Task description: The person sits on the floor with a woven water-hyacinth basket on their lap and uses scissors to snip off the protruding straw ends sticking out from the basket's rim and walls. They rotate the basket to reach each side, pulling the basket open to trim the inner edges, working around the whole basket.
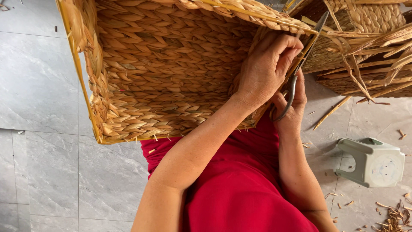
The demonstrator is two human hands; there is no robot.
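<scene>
Grey floor tiles (38, 86) surround the work area. On the person's red-clad lap rests a rectangular woven basket (163, 73), tipped with its opening toward the camera. Left hand (266, 64): forearm laid across the basket's interior, fingers curled closed around the right rim. Right hand (292, 107): positioned outside the basket wall, gripping scissors (300, 64) whose blades point up along the rim; the thumb is hidden. Further woven baskets (369, 47) are cut off at upper right. A small grey-green plastic stool (373, 162) stands near scattered straw trimmings (392, 215).
</scene>
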